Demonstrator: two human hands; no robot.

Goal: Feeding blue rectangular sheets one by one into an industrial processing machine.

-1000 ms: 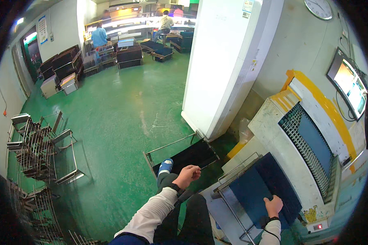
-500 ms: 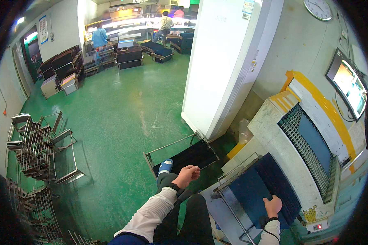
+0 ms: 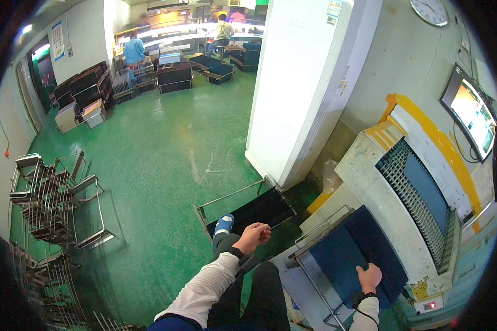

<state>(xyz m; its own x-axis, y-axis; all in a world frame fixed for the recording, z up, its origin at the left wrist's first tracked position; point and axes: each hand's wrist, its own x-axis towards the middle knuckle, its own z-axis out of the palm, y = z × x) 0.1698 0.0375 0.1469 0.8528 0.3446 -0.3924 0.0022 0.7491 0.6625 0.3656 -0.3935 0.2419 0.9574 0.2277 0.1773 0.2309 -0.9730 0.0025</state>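
My right hand (image 3: 370, 277) grips the near right edge of a flat dark blue panel (image 3: 337, 259), with its thumb on the panel's face. That panel leans in a metal rack (image 3: 313, 282), against a stack of similar dark panels (image 3: 373, 243) packed on edge. My left hand (image 3: 252, 238) hovers above my leg, its fingers curled in and nothing visible in them. Beyond it on the floor lies another metal rack (image 3: 226, 197) filled with dark panels (image 3: 259, 211); my foot in a blue slipper (image 3: 224, 225) is beside it.
At right stands a pale machine (image 3: 364, 160) with rows of rollers and a blue panel (image 3: 425, 185) on them. A white cabinet (image 3: 298, 83) rises ahead. Metal racks (image 3: 49, 204) pile up at left. Several people work at a lit line (image 3: 182, 36) far back.
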